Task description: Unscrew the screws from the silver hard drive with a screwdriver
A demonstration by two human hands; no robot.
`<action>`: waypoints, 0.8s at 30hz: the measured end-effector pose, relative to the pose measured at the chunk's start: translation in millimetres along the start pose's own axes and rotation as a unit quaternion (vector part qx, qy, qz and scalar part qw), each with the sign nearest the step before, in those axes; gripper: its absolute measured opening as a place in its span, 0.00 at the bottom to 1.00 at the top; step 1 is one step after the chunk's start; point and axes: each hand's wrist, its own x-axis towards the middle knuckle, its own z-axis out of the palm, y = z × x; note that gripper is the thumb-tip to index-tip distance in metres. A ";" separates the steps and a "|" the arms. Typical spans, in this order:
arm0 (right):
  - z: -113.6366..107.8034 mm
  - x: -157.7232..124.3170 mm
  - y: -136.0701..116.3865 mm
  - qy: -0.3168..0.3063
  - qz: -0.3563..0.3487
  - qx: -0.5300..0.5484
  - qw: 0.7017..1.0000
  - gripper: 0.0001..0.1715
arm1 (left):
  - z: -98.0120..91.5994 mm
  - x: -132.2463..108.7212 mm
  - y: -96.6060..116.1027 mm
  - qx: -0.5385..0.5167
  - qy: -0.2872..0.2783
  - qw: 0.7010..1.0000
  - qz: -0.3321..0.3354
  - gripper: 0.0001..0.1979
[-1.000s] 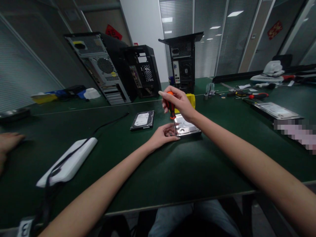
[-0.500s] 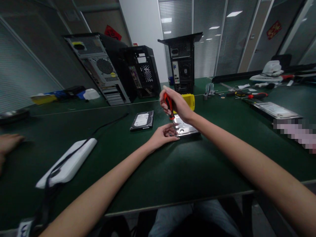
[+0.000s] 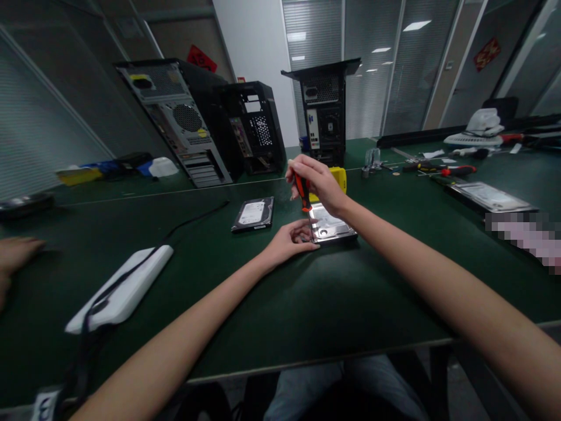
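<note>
A silver hard drive (image 3: 332, 227) lies on the green table, with my left hand (image 3: 291, 238) gripping its left end between thumb and fingers. My right hand (image 3: 316, 181) holds a red and black screwdriver (image 3: 302, 190) upright, its shaft reaching down to the drive's left edge beside my left fingertips. Whether the tip sits in a screw is too small to tell. Behind the right hand stands a yellow box (image 3: 338, 180), partly hidden. A second hard drive (image 3: 253, 214) with a white label rests to the left.
Computer cases (image 3: 197, 123) stand at the back. On the left are a white power strip (image 3: 120, 289) with a black cable and another person's hand (image 3: 20, 254). Pliers (image 3: 458, 170) and another drive (image 3: 491, 196) lie on the right.
My right hand's fingers have shifted slightly around the screwdriver handle, the rear fingers a little looser. My left hand and the drive keep their places.
</note>
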 end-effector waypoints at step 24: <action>4.9 -2.4 -3.2 -0.029 0.000 -0.020 0.999 0.17 | -0.6 0.0 3.7 0.004 0.000 1.000 -0.004 0.35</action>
